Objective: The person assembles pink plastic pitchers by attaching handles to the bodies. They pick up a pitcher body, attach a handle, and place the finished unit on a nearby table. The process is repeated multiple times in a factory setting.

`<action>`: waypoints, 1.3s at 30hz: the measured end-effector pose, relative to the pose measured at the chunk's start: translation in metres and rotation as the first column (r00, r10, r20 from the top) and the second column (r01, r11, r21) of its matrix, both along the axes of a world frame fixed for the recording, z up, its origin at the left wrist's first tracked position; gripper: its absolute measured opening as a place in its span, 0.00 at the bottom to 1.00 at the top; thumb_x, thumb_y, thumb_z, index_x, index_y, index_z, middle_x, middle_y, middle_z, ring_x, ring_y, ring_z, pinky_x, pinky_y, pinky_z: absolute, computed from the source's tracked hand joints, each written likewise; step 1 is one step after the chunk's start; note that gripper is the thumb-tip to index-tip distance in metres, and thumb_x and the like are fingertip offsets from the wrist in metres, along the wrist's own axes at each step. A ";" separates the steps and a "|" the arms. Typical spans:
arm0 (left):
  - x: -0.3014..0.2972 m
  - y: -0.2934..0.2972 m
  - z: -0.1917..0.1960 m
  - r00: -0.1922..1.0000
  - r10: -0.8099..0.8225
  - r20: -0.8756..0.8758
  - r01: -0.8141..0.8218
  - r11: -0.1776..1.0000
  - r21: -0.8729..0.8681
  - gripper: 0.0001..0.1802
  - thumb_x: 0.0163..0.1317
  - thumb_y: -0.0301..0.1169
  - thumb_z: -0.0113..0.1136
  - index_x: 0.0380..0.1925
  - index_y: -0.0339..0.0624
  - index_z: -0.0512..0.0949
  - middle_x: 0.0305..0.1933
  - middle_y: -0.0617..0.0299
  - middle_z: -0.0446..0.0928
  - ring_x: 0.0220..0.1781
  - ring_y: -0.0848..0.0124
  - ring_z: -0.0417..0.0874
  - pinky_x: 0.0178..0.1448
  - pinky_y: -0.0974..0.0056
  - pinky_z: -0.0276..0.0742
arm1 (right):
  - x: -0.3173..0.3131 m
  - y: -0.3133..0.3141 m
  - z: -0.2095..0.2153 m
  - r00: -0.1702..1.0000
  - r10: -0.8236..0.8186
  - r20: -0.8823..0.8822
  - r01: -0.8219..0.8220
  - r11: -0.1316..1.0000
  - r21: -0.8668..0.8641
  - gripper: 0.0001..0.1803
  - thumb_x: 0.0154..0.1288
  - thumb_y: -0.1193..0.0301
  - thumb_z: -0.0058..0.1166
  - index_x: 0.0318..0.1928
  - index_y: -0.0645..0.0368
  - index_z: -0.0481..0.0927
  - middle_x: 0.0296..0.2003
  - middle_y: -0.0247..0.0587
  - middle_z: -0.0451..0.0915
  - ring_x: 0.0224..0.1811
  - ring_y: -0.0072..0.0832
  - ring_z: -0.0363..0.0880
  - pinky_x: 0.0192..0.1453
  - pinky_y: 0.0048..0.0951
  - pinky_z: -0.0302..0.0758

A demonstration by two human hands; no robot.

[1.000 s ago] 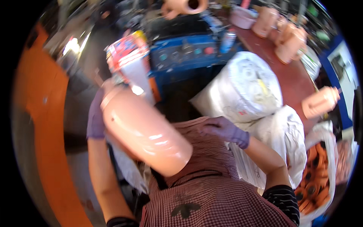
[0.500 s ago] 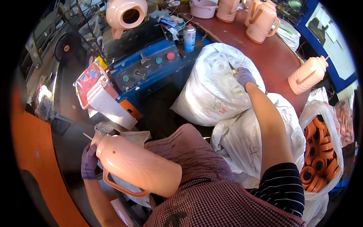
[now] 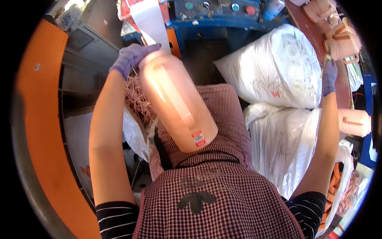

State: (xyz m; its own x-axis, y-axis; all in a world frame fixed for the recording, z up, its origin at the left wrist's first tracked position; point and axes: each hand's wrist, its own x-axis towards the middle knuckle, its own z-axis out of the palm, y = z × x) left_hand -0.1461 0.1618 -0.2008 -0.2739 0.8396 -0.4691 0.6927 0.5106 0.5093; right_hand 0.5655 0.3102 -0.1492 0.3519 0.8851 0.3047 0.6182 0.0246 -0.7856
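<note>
A peach-pink thermos jug body (image 3: 179, 107) leans across my lap, its base toward me. Near the base sits a red and white sticker (image 3: 198, 138). My left hand (image 3: 137, 57), in a purple glove, grips the jug's neck end, covering part of the rim. My right hand (image 3: 329, 77), gloved the same way, is closed at the right, beside the red-brown table's edge. Something small and yellowish shows at its fingertips, too small to name. Just left of that hand stands a white sack (image 3: 254, 75) of clear plastic rings (image 3: 296, 59).
More pink jugs (image 3: 344, 46) stand on the table at the right; another jug (image 3: 353, 121) is beyond my right forearm. A second white sack (image 3: 282, 139) leans below the first. Thin pink scraps (image 3: 139, 97) lie left of the jug. An orange panel (image 3: 43, 131) borders the left.
My right hand has left the sack of rings and moved right to the table's edge. The jug has turned, now showing its sticker, and moved right with my left hand. The view has shifted.
</note>
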 end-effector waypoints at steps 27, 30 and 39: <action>0.005 -0.015 -0.020 0.982 -0.146 -0.116 0.160 0.979 0.129 0.25 0.68 0.49 0.54 0.59 0.48 0.76 0.41 0.52 0.85 0.41 0.59 0.87 0.50 0.59 0.80 | -0.307 -0.265 -0.046 0.165 0.969 -0.186 -0.787 0.015 -0.617 0.19 0.70 0.54 0.52 0.46 0.56 0.85 0.34 0.50 0.84 0.38 0.44 0.85 0.45 0.41 0.79; 0.007 -0.007 -0.022 0.915 -0.286 -0.284 0.289 0.957 -0.034 0.23 0.73 0.41 0.46 0.67 0.66 0.68 0.45 0.50 0.84 0.45 0.57 0.87 0.53 0.60 0.79 | -0.307 -0.266 -0.056 0.137 0.969 -0.204 -0.813 -0.007 -0.582 0.19 0.70 0.54 0.53 0.47 0.56 0.85 0.34 0.50 0.85 0.38 0.44 0.85 0.45 0.40 0.79; 0.020 -0.013 -0.011 0.996 -0.084 0.017 0.084 0.996 0.007 0.22 0.73 0.43 0.48 0.65 0.61 0.73 0.51 0.50 0.83 0.48 0.60 0.86 0.54 0.62 0.79 | -0.320 -0.280 -0.042 0.144 0.989 -0.015 -0.707 0.092 -0.701 0.27 0.67 0.43 0.52 0.37 0.55 0.86 0.29 0.45 0.85 0.34 0.41 0.86 0.41 0.40 0.80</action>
State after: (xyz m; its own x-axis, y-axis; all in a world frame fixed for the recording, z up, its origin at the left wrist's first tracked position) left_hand -0.1257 0.1490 -0.2114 -0.1940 0.8622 -0.4678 0.7239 0.4477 0.5250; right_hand 0.2452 0.0301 -0.1908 -0.7858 0.4639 -0.4090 0.6158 0.5262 -0.5864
